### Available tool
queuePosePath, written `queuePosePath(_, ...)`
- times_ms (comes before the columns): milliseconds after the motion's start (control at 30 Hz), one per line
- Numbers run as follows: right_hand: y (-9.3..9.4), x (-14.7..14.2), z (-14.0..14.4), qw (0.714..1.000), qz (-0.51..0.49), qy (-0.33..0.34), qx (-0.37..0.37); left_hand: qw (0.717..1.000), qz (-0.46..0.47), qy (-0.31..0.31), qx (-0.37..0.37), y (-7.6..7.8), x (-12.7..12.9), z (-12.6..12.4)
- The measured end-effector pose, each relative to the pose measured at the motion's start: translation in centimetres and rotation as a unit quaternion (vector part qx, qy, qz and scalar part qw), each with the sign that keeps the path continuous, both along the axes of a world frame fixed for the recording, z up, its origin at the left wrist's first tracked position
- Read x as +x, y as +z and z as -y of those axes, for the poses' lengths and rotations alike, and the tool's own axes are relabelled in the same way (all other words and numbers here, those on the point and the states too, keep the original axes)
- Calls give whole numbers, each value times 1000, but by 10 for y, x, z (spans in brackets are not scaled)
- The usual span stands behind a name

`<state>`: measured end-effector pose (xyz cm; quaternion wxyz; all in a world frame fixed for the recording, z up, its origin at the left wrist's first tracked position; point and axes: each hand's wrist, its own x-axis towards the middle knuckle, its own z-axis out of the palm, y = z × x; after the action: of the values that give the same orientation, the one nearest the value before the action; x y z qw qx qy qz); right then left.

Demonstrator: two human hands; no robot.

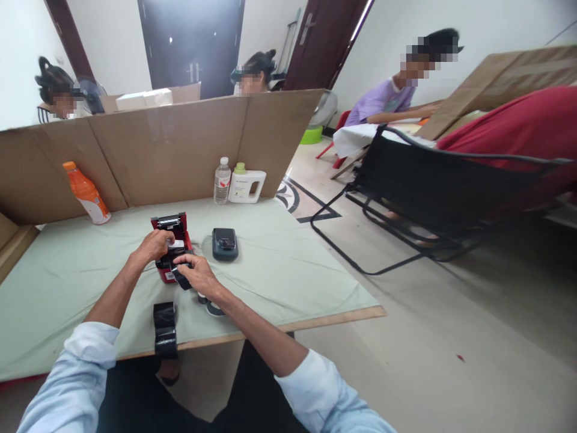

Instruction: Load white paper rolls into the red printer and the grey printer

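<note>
A black roll of tape (164, 329) stands at the near edge of the surface (288, 264), where a forearm could knock it off. Beyond it, the right hand (198, 273) pinches a small black part, and the left hand (155, 245) curls around the open red label printer (172, 243), mid-surface; a slip could drop the part or tip the printer. A dark handheld device (225, 243) lies just beside the printer, and an orange bottle (86, 192) leans against the cardboard divider (180, 144).

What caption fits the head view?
Both hands, left hand and right hand, work on an open red device on a green-covered table.
</note>
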<state>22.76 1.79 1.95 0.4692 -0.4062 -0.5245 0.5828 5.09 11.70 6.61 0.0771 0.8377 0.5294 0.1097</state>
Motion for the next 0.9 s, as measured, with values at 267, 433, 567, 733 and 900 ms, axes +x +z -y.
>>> queuePosePath(267,5,-1,2,1000,-1,-8,-22,999,51,6,-1,-8,-6,-3)
queuePosePath(433,5,0,3,1000,-7,-9,-29,996,73,37,41,-13,-4,1)
queuePosePath(567,6,0,4,1000,-9,-6,-27,991,123,51,29,-18,-6,3)
queuePosePath(733,8,-1,6,1000,-7,-3,-14,989,140,50,17,-23,-11,1)
queuePosePath(900,7,-1,8,1000,4,14,2,968,247,52,1,-30,-15,3)
